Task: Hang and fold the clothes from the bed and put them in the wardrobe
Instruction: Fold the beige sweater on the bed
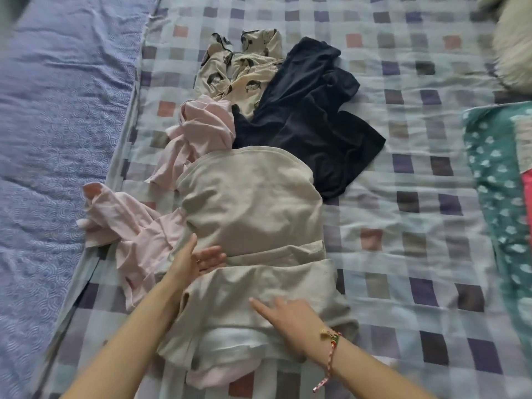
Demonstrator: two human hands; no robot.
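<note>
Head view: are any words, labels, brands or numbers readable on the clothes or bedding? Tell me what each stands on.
None can be read.
The cream printed garment bears only small cartoon figures, no letters.
The beige garment, pink garment, dark garment and checked sheet show no tag, label or lettering.

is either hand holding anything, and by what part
Nothing is held: left hand and right hand both rest open, fingers straight, on the beige garment.

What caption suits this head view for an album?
On the checked bed, left hand and right hand press a beige garment.
</note>
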